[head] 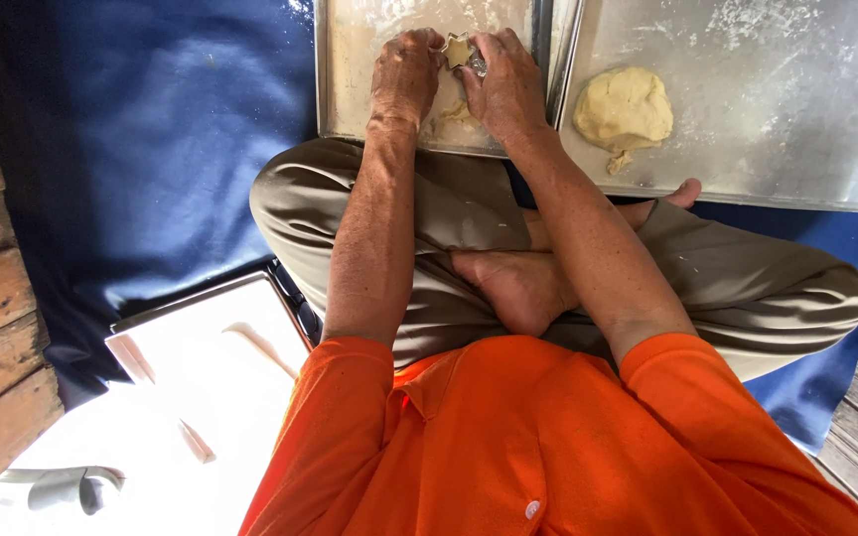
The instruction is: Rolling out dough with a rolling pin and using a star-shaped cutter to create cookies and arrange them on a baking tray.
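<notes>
From the head camera, a person in an orange shirt sits cross-legged on a blue sheet point(151, 149) and works over two metal trays. The left hand point(404, 74) and the right hand point(508, 84) meet over the floury left tray point(350, 60). Between them is a small shaped bit of dough point(459, 50), pinched by the fingertips of both hands, and something shiny, maybe a cutter point(477, 67), sits against the right fingers; it is too small to be sure. A scrap of dough point(454, 114) lies on the tray just under the hands. A big lump of dough point(624, 107) rests on the right tray point(796, 99), well apart from the hands. The soft shape could bend or tear if the fingers squeeze too hard, because dough like this probably gives easily. It could also stick to the fingers where there is little flour. The trays sit close to the knees, so a shifting leg could bump one and slide the lump. A bright white box point(211, 347) sits by the left knee, too washed out to see well.
</notes>
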